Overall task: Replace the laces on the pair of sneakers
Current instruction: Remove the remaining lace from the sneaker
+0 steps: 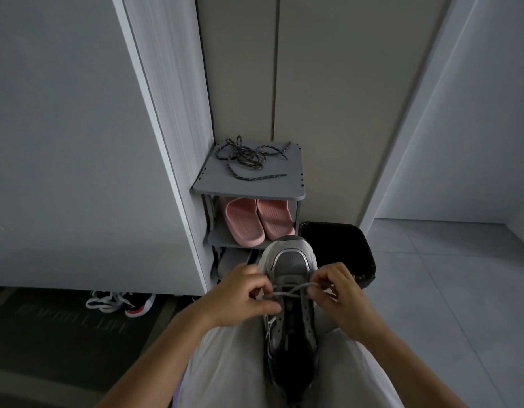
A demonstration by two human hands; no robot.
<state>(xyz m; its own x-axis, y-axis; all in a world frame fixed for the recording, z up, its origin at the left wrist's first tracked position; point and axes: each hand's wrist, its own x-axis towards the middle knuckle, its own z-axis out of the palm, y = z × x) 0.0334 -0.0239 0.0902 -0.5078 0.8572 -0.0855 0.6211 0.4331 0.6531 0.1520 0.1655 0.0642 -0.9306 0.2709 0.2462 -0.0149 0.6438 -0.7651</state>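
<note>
Pink slippers [243, 222] sit side by side on the grey shoe rack's [255, 187] middle shelf. A black bin [337, 240] stands just beside its right edge. Sneakers [119, 301] lie beside a dark doormat [63, 334].

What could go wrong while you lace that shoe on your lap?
The sneaker just rests between the legs, so a tug might tip it toward the bin. The left hand and right hand pinch the grey lace; uneven pulls could leave one end short. The dark laces on the rack lie tangled and may knot.
</note>
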